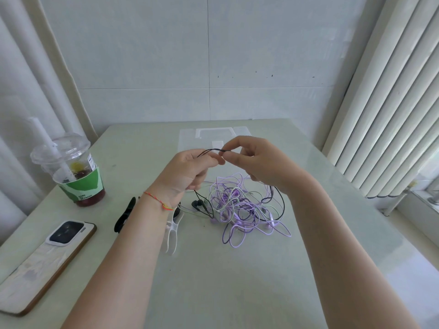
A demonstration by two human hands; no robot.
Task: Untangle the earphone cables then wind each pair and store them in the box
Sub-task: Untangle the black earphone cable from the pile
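A tangle of earphone cables (240, 206), purple, white, pale green and black, lies in the middle of the table. Above it, both hands hold a stretch of black cable (212, 150). My left hand (190, 169) grips one end of that stretch in curled fingers. My right hand (259, 160) pinches the other end between thumb and forefinger. The black cable runs down from the hands into the pile, and black earbuds (197, 204) rest at the pile's left edge. A clear plastic box (190, 138) sits behind the hands, partly hidden by them.
A lidded drink cup with a straw (73, 169) stands at the left edge. A phone (45, 262) lies face down at the front left. A black clip (124, 216) and a white clip (172, 236) lie beside my left forearm. Vertical blinds (384, 96) hang at the right.
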